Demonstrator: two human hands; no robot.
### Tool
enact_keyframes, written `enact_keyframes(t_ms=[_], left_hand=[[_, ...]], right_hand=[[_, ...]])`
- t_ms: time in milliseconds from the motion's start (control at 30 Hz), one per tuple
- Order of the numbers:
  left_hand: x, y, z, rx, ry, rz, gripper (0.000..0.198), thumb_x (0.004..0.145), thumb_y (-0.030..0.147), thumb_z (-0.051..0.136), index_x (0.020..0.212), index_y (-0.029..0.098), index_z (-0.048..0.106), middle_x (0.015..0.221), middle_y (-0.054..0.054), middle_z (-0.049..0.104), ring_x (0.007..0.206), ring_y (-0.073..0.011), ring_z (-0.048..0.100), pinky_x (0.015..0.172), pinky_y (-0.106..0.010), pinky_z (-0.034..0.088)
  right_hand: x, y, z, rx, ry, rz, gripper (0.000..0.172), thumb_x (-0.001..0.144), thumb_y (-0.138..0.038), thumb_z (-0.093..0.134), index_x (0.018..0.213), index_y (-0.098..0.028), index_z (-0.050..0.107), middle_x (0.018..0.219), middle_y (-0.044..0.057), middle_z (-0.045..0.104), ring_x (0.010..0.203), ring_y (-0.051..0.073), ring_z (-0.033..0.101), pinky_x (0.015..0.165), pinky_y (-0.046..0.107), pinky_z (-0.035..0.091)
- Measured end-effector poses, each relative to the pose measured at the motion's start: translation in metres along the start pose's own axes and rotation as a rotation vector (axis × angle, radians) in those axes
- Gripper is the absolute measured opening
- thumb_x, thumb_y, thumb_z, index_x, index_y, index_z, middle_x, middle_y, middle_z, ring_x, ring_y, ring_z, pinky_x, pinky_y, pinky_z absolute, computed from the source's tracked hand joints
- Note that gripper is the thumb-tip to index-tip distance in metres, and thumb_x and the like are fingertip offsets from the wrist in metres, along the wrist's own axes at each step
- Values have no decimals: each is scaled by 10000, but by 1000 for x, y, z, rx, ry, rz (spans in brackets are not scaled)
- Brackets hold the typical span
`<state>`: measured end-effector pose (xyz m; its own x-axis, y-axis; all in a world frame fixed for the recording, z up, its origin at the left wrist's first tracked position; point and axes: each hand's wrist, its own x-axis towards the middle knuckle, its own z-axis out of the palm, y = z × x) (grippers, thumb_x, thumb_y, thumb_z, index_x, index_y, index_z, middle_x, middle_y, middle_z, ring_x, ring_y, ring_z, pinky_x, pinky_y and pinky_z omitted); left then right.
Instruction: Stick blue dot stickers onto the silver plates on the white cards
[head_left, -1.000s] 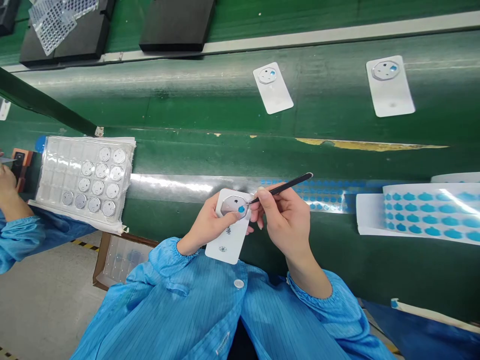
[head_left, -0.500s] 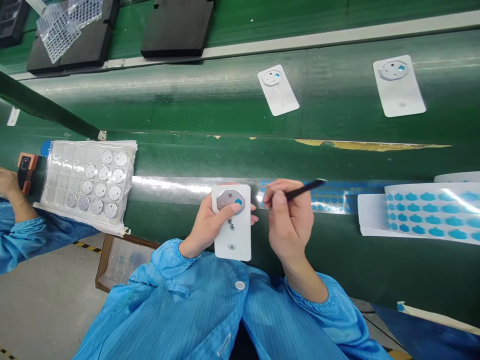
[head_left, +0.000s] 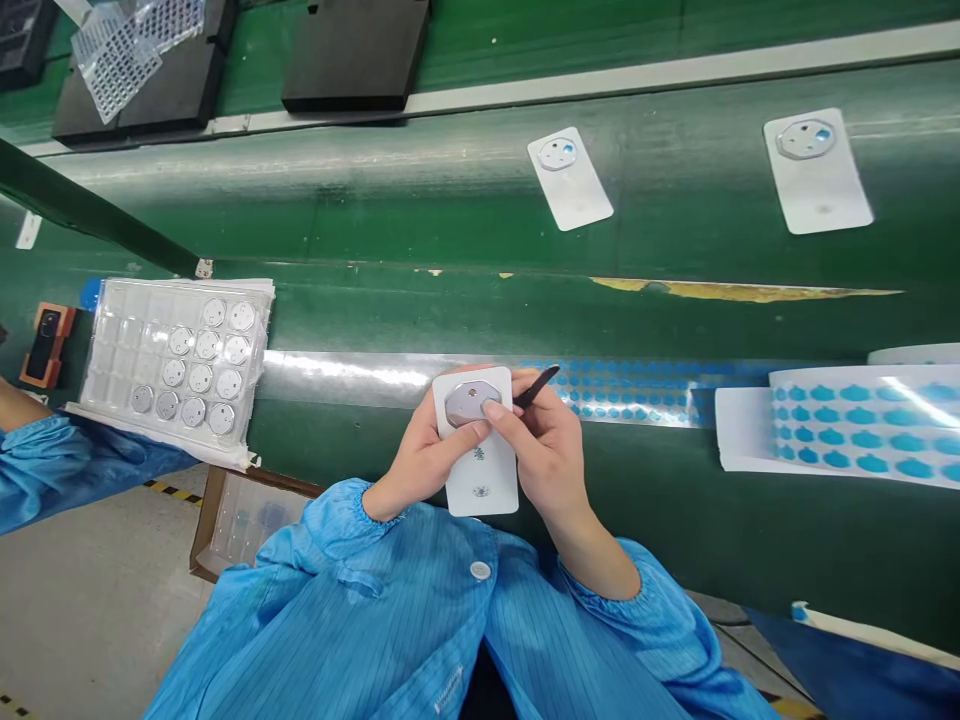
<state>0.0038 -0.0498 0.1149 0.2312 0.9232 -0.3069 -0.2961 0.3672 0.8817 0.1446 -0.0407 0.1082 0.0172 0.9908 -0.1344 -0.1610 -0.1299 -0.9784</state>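
A white phone back panel [head_left: 481,480] with a silver oval camera plate [head_left: 463,402] is held upright in front of my body. My left hand [head_left: 420,450] is closed on its left edge, thumb lying across the front below the plate. My right hand [head_left: 551,450] is closed round a slim black pointed tool [head_left: 541,384], tip pointing up and right. The right thumb presses on the plate's right side, covering the spot where blue film showed earlier. Behind the hands lies a clear strip [head_left: 622,392] bearing rows of small blue film pieces.
White back panels [head_left: 574,195] [head_left: 823,185] lie on the green belt [head_left: 420,205]. A clear tray [head_left: 124,345] of round silver plates stands left, beside another person's sleeve [head_left: 67,460]. White sheets with blue stickers [head_left: 832,420] lie right; black blocks [head_left: 356,55] stand at the back.
My right hand has moved left onto the panel, its thumb now pressing the camera plate. The held panel shifted slightly right. Panels on the belt moved right; the other person's hand withdrew left.
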Motion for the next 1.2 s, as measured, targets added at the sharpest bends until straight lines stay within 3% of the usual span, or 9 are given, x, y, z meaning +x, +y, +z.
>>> enact_keyframes(t_ms=[133,333,600,733,833,933,1000,1100,1200], left_hand=[[-3,1,1,51,3,13,567,924,456,772,1420,237,607,1357,-106,688,1141,-259,693,887,-313,565],[-2,0,-3,21,19,-31,573,900,433,796,1404,228,616,1252,-91,721,1005,-210,692,801,-272,553],[0,-5,-4,-17,41,-52,583,859,455,845,1344,205,639,1152,-92,762,942,-203,724,765,-262,571],[9,-7,-7,-74,139,-85,453,819,471,883,1083,148,705,948,-85,784,813,-209,753,705,-273,600],[23,-6,-17,-118,236,-96,473,800,497,885,1042,144,683,951,-111,794,733,-244,768,660,-333,636],[53,-2,-35,-117,310,2,532,758,485,907,1080,149,646,1020,-135,794,740,-263,775,668,-371,656],[86,8,-47,-65,296,69,579,768,489,890,1151,157,611,1068,-147,784,763,-270,777,701,-406,661],[152,38,-64,146,307,194,570,832,481,833,1217,168,553,1113,-149,757,827,-276,776,772,-451,653],[219,80,-80,256,412,302,565,831,360,857,1252,171,530,1219,-156,705,1035,-288,745,936,-461,606]], right_hand=[[-2,4,-3,20,-18,-17,207,919,-401,724,853,-236,619,924,12,558,790,173,541,682,290,479],[-2,5,-10,27,-79,-20,85,927,-315,700,938,-241,660,925,10,575,756,161,507,645,280,445],[0,1,-5,21,-73,19,224,903,-402,762,860,-231,625,828,-8,503,706,153,480,612,269,441],[-3,13,-9,8,-2,-7,278,938,-482,727,1091,-258,664,871,0,534,765,179,520,678,296,479],[-5,28,-22,2,132,-22,299,946,-492,725,1115,-251,676,952,15,592,809,170,546,749,299,485],[-8,43,-40,-43,246,23,329,938,-516,730,1089,-226,694,1020,42,649,881,183,597,804,316,485],[-11,52,-52,-92,290,43,358,932,-541,728,1072,-213,703,1005,51,665,908,201,616,825,335,485],[-14,58,-63,-174,321,61,406,913,-586,721,1041,-201,714,969,54,679,899,214,624,834,354,481],[-15,58,-66,-238,333,73,461,876,-634,727,1009,-193,720,904,45,682,839,213,621,801,353,481]])
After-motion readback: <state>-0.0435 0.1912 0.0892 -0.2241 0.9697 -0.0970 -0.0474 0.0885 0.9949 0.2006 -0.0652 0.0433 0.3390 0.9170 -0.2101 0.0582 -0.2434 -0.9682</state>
